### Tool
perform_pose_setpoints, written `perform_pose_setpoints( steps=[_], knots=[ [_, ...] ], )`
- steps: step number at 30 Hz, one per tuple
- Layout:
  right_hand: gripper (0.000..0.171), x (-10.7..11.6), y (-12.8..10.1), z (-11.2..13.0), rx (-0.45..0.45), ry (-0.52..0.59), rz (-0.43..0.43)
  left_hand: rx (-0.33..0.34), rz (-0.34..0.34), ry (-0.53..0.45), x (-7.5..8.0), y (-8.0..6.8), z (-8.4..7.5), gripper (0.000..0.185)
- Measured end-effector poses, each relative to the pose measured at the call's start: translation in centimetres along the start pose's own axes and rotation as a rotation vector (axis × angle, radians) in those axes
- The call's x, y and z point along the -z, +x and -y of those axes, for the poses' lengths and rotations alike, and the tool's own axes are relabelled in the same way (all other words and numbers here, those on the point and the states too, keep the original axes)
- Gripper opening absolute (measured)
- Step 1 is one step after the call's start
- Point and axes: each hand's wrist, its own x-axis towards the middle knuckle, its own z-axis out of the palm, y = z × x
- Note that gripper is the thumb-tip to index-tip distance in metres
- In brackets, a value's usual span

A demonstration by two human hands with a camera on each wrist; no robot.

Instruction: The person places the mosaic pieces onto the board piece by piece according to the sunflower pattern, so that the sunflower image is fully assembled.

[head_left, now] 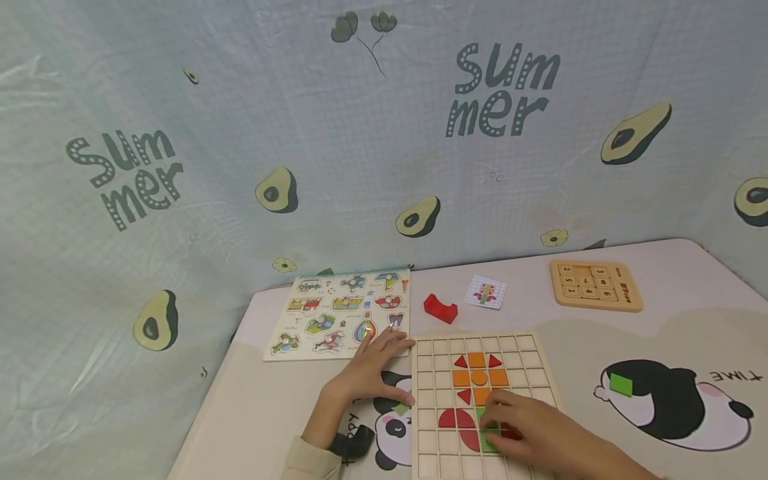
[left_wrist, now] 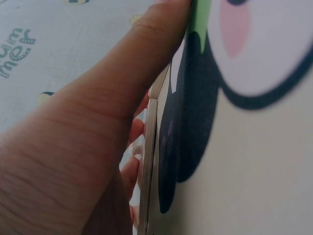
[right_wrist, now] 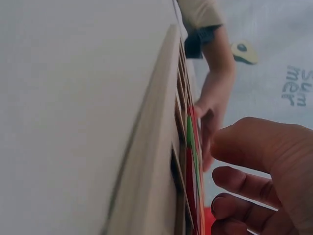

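Pale table (head_left: 660, 280) before an avocado-print cloth (head_left: 360, 133). From the head: left hand (head_left: 369, 373) flat, fingers straight, steadying the left edge of the grid board (head_left: 522, 353); right hand (head_left: 528, 430) fingers bent down on a green tile (head_left: 487, 427) in the near rows, directly under the fingertips, below the orange and red flower pattern (head_left: 478, 378). Grasped or merely pressed: cannot tell. At the left wrist: board edge (left_wrist: 148, 161) upright beside the palm (left_wrist: 73, 161). At the right wrist: curled fingers (right_wrist: 234, 178) just beside the tile rim (right_wrist: 190, 137).
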Motion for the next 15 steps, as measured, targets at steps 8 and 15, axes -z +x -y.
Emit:
perform_pose_setpoints(
  steps=[8,15],
  knots=[
    [0.003,2.5,-1.5,-1.8,-0.112,-0.019,-0.041,-0.002,0.001,-0.007,0.1,-0.1,0.0,0.092],
    [0.005,4.0,-3.4,-3.6,-0.128,-0.073,-0.114,-0.01,0.003,-0.011,0.1,-0.1,-0.1,0.093]
  ],
)
